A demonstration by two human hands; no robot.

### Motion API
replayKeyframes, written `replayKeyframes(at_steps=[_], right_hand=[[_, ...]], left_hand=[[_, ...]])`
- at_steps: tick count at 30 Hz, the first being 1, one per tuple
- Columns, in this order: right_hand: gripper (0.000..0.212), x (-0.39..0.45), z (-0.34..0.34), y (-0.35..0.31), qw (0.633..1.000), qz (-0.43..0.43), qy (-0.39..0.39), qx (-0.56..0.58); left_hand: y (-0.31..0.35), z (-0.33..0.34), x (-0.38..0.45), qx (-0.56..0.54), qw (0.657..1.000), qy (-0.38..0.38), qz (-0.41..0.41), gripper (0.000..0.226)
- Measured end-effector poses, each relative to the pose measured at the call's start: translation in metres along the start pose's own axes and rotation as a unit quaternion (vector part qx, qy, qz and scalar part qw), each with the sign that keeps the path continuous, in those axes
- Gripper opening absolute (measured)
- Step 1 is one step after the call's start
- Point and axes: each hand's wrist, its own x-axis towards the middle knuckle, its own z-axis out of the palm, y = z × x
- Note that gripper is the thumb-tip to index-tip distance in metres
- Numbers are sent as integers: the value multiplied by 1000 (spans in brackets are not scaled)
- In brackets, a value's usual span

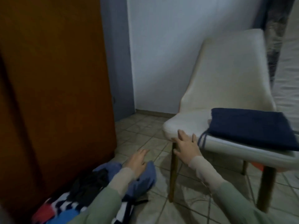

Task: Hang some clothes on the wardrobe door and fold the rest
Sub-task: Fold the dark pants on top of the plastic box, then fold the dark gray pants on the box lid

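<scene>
Seemingly label-free, a folded navy garment (pixel 252 128) lies on the chair (pixel 226 81).

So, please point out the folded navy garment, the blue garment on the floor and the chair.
folded navy garment (pixel 252 128), head view, middle of its top face.
blue garment (pixel 146 180), head view, its right bulge beside the left wrist.
chair (pixel 226 75), head view, middle of the cream backrest.

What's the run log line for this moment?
left hand open over clothes pile | right hand open at chair | navy folded garment on seat
</scene>
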Motion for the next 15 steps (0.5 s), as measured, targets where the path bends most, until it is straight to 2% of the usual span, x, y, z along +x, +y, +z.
replayKeyframes(at_steps=[3, 6, 10, 15], right_hand=[[54, 17, 41, -38, 998, -35, -37, 23], [50, 31, 78, -72, 993, -30, -89, 76], [47, 50, 121, -106, 985, -33, -151, 79], [37, 75, 181, -136, 962, -60, -254, 75]], left_hand=[[-57, 2, -32, -21, 995, -14, -94, 53], [-107, 6, -55, -44, 985, -36, -164, 48], [-161, 18, -71, -47, 973, -40, -224, 35], [-213, 44, -76, -46, 960, -83, -262, 34]])
